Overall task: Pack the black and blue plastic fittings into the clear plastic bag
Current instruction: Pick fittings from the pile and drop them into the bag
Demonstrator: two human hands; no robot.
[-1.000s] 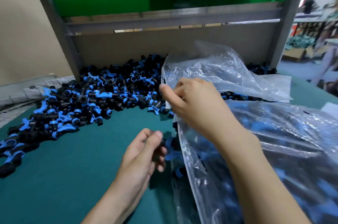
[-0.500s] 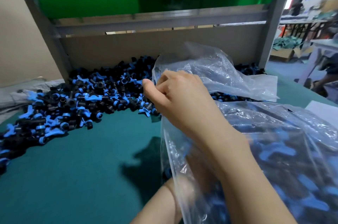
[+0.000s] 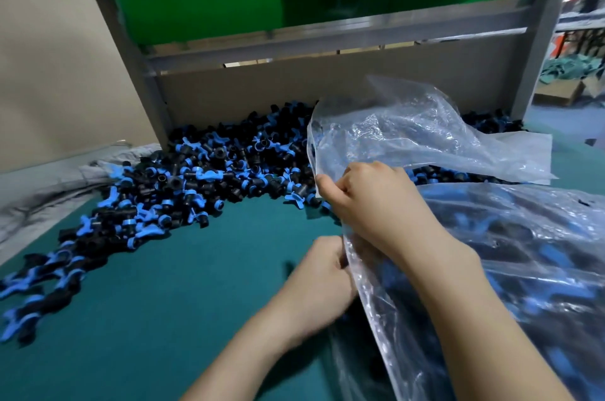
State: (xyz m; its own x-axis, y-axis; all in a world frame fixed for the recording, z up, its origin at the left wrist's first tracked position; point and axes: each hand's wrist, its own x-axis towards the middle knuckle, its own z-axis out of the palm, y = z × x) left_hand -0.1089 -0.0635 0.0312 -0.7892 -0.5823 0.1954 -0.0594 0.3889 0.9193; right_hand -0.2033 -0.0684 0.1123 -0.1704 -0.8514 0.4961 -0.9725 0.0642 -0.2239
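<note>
**Bag mouth pinched open beside the heap**

The right hand pinches the edge of the clear plastic bag between its thumb and curled fingers and holds the film raised at the mouth. Beyond the pinch the raised film stands crumpled and spreads off to the right.

Below the pinch and nearer the person, the left hand sits at the mouth's lower edge. Its fingers are curled and the tips are hidden behind the plastic — I cannot tell whether they hold film, a fitting or nothing.

Right of both hands the bag lies bulging on the teal table surface, with the packed fittings blurred through its film.

Left of the pinch and beyond it lie the loose black and blue plastic fittings. The nearest are just beside the right thumb, and the heap curves away leftward. Behind it stand a cardboard panel and a grey metal frame.
</note>
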